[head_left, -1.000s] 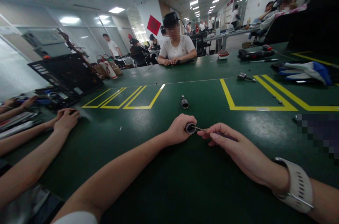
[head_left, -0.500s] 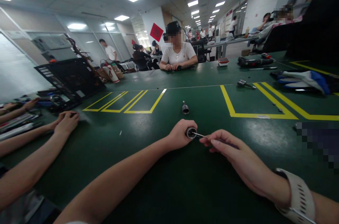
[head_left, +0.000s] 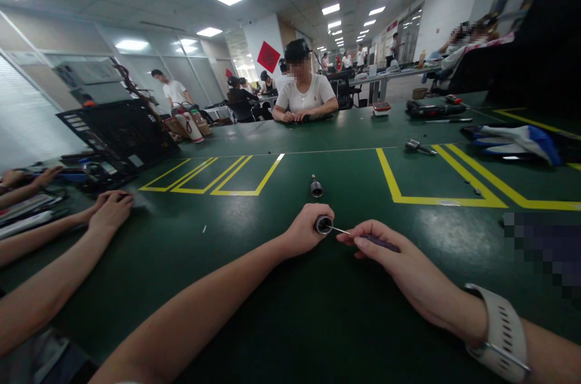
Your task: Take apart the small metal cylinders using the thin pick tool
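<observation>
Green table (head_left: pixel 281 323): left hand (head_left: pixel 305 230) fisted round metal cylinder (head_left: pixel 324 225); right hand (head_left: pixel 385 251) pinching thin tool (head_left: pixel 363 236).

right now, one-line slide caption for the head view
Left hand grips a small metal cylinder while right hand pokes a thin screwdriver into it over a green table.

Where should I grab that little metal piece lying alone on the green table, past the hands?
Grab the small metal piece around its wider round end, the end nearest you, coming down from above with finger and thumb on either side. It lies on its side on the green table, its narrow stem pointing away, with bare table all round, so nothing blocks your fingers.
</observation>
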Demonstrator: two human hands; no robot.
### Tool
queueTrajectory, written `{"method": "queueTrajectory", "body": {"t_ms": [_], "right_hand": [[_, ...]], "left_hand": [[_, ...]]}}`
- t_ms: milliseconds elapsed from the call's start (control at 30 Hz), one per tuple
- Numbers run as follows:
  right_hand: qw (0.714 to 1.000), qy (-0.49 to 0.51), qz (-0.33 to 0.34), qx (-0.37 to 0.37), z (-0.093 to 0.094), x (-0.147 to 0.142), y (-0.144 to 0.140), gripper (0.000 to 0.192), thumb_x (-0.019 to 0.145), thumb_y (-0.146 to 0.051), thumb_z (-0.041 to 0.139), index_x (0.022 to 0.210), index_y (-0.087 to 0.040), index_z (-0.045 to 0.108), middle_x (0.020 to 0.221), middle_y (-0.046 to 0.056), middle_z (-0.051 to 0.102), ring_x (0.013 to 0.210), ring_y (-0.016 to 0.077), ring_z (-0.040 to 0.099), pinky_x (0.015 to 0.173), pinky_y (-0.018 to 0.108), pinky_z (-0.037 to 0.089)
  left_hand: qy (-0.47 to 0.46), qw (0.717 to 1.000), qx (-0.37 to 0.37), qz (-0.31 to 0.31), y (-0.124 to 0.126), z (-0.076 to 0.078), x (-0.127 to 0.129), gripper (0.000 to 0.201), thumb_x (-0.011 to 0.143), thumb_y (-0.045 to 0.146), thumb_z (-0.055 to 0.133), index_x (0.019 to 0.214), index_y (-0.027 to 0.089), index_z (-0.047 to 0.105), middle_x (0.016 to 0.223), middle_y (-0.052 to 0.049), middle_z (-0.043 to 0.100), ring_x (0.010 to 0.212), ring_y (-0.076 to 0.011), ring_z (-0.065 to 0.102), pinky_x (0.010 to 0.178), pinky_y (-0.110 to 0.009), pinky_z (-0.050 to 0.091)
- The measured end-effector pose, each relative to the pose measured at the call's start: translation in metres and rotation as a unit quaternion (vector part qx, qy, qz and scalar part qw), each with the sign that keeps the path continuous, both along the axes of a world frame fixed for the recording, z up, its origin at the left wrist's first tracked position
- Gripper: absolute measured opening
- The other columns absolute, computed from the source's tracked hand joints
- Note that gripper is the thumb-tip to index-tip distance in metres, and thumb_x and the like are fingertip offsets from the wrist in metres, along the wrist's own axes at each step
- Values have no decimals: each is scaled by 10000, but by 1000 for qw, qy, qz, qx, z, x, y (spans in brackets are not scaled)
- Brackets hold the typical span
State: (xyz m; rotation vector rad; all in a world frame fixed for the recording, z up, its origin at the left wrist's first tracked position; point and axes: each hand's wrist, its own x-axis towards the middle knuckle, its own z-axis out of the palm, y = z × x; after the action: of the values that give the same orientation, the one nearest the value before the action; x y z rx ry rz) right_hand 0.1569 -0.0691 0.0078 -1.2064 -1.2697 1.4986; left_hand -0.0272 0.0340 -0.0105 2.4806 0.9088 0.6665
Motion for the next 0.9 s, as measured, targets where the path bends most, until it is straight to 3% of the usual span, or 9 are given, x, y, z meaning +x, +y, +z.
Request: {"method": "queueTrajectory", "body": {"t_ms": [133,300,500,767,900], "right_hand": [[1000,-28,5,11,8,3,2,217,833,-402,537,953,-250,635,996,18,629,964,212,557,846,370,429],[992,-99,16,75,8,9,10,201,797,-368,588,944,-261,675,993,9,659,957,224,583,864,381,424],[996,-59,20,70,-4,10,12,218,803,-364,586,977,-264,674,1061,7,658,1006,211,586,884,382,430],[997,-46,19,65,-5,11,9,199,819,-366,578,961,-261,669,1080,9,652,1021,212,582,902,399,423],[995,-55,18,87,-6,10,7,185,830,-362,565,959,-266,659,1070,2,651,1030,206,577,901,381,423]], "left_hand": [[-9,1000,-8,-17,0,0,-1,40,709,154,541,703,155,502,690,18,528,660,-112,486,697,-255,391],[-1,999,-29,-20,2,-2,-2,39,694,133,531,717,154,508,705,13,538,656,-112,483,669,-248,394],[-10,998,-37,-40,4,-1,-3,44,693,127,524,707,156,493,690,19,517,644,-105,476,666,-244,386],[-46,995,-60,-61,3,-1,-2,44,704,141,518,711,154,477,684,23,493,618,-95,457,608,-222,367],[-8,999,-10,-32,2,-2,-1,37,726,146,514,705,158,487,677,20,511,643,-108,472,678,-254,372]]}}
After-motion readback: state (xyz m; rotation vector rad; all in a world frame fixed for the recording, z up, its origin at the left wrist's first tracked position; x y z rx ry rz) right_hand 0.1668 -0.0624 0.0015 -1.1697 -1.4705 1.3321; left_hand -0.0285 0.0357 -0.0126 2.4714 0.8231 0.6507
